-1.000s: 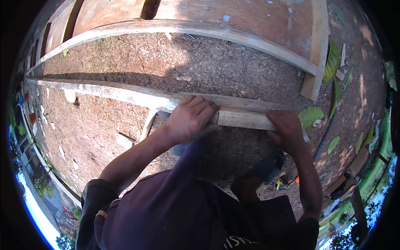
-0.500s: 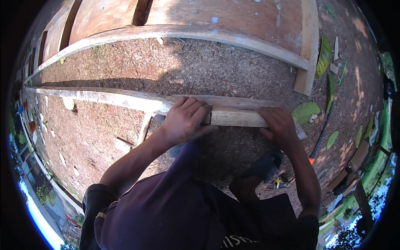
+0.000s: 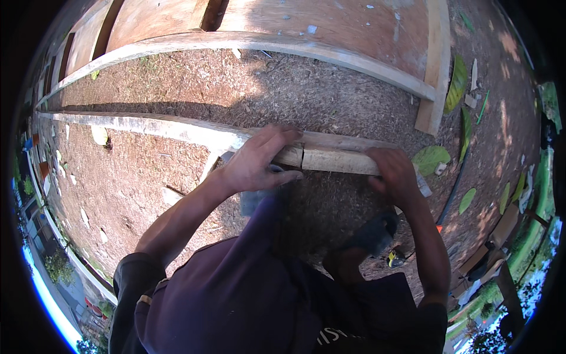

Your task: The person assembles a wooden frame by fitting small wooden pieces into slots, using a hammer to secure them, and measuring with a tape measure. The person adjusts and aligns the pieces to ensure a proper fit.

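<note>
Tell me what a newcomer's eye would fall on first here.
Probably the left hand near the centre, on the long beam that runs brightly sunlit toward the left edge, and the right hand at the right end of a pale wooden piece. Next, perhaps, the brownish framed panel across the top, then the big green leaf right of the right hand.

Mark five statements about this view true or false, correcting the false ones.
1. The left hand's grip is left of the right hand's grip. True.
2. The right hand's grip is on the plywood panel. False: it is on the short wood block.
3. A green leaf lies right of the right hand's grip. True.
4. No wood lies left of the left hand's grip. False: a long beam stretches that way.
5. A yellow-and-black object lies near a dark shoe. True.
</note>
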### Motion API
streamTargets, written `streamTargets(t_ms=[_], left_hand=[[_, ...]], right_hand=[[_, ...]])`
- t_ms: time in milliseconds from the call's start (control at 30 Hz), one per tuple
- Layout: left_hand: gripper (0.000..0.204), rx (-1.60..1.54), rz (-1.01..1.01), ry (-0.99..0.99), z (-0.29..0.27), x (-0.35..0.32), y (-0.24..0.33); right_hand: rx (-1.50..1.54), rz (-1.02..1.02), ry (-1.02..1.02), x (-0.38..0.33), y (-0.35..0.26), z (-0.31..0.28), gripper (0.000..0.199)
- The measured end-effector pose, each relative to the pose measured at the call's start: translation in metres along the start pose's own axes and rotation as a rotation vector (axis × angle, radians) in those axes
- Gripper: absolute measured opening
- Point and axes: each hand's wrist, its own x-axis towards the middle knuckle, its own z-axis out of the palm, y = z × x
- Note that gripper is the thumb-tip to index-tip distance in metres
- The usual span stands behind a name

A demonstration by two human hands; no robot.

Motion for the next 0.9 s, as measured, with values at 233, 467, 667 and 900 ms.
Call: streamTargets(t_ms=[233,467,667,900], left_hand=[[0.044,-0.266,-0.205,0.0,-0.015,0.0,-0.002],[0.041,-0.071,-0.103,-0.023,-0.023,0.0,0.005],[0.041,0.03,-0.126,-0.024,-0.029,-0.004,0.005],[0.042,0.105,-0.13,0.036,-0.028,-0.014,0.0]], right_hand=[[0.03,0.041,-0.038,-0.001,0.009,0.001,0.067],[0.01,0.031,-0.022,0.001,0.006,0.001,0.067],[-0.042,-0.018,0.0,0.01,-0.005,-0.001,0.067],[-0.032,-0.032,-0.009,0.015,-0.007,-0.004,0.066]])
